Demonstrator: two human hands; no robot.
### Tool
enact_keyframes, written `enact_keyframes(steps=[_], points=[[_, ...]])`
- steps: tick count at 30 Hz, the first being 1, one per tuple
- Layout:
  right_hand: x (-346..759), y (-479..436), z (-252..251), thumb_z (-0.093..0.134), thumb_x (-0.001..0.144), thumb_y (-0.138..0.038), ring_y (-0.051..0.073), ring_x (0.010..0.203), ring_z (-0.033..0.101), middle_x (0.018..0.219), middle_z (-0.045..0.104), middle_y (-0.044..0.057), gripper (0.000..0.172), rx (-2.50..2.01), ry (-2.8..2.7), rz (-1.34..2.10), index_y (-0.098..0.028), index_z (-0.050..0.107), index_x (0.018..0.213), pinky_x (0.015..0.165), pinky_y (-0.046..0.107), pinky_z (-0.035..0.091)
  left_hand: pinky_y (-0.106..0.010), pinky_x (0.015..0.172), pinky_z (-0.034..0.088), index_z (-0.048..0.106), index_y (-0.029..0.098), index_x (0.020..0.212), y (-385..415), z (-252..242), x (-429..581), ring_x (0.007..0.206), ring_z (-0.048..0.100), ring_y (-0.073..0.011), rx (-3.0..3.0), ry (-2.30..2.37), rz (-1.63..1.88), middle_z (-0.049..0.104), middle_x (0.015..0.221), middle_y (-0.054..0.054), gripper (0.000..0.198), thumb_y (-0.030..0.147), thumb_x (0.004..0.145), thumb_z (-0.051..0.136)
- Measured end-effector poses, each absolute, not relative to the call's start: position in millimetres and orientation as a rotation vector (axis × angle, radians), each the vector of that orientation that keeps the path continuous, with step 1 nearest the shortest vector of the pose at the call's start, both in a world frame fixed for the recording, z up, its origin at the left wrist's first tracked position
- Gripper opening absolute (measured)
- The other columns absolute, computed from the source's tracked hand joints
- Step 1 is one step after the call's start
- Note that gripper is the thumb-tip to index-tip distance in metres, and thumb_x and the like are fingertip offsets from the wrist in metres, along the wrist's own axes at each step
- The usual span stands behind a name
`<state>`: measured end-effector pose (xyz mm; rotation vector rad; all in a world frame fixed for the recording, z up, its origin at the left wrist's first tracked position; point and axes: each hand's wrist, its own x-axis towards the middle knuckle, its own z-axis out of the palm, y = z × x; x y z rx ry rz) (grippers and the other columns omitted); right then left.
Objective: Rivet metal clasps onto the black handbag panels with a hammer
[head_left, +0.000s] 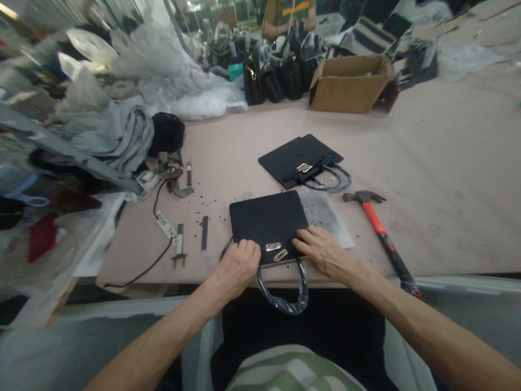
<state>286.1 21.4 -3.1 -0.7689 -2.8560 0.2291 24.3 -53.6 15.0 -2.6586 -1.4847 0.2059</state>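
Note:
A black bag panel [268,217] lies flat near the table's front edge, with two metal clasp pieces [273,247] on its lower part. Its plastic-wrapped handle [285,307] hangs over the edge toward my body. The closed fingers of my left hand [241,266] grip the panel's lower left edge. On the lower right side, my right hand [323,252] has its fingers bent and pressed together on the panel's edge. Partly under the panel is a speckled translucent sheet [323,214]. Farther back lies a second black bag panel [297,157] with a metal clasp and wrapped handles.
A red-handled hammer [378,228] lies at the right. Metal tools [179,241], a dark strip [204,233], a cable and small dark bits are at the left. Black bags [253,81], a cardboard box [350,89], plastic wrapping and a person [288,16] are at the back.

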Motion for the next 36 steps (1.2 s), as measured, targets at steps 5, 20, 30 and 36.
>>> enact_keyframes(steps=[5,20,30,36], points=[[288,24,-13,0.048,0.081,0.0,0.023,0.088,0.048,0.105,0.064,0.01,0.028,-0.772,-2.728,0.352,-0.017,0.066,0.095,0.079,0.036,0.04,-0.039,0.069,0.05,0.062,0.015,0.09,-57,-2,10,0.081,0.057,-0.026,-2.729,-1.474,-0.064,0.061,0.088,-0.012,0.019,0.003,0.088,0.047],[286,6,-23,0.041,0.087,-0.001,0.024,0.103,0.056,0.113,0.065,0.011,0.037,-0.797,-2.284,0.607,-0.019,0.065,0.109,0.089,0.043,0.048,-0.047,0.101,0.055,0.065,0.018,0.121,-84,-29,-1,0.115,0.064,-0.0257,-2.629,-1.564,-0.764,0.07,0.122,-0.014,0.043,0.0,0.09,0.041],[273,-5,-29,0.057,0.095,-0.021,0.029,0.109,0.059,0.117,0.065,0.014,0.016,-1.029,-2.089,0.431,-0.017,0.067,0.107,0.092,0.047,0.051,-0.036,0.086,0.055,0.071,0.016,0.102,-68,-27,-46,0.093,0.07,-0.025,-1.814,-2.556,-0.846,0.074,0.099,-0.011,0.023,0.026,0.093,0.052],[271,1,-38,0.057,0.096,-0.025,0.031,0.104,0.06,0.115,0.066,0.014,0.016,-0.98,-2.175,0.274,-0.017,0.067,0.106,0.088,0.048,0.05,-0.033,0.084,0.051,0.073,0.018,0.101,-30,-6,-84,0.098,0.071,-0.0264,-1.56,-2.995,-0.217,0.077,0.1,-0.011,0.027,0.037,0.092,0.057]])
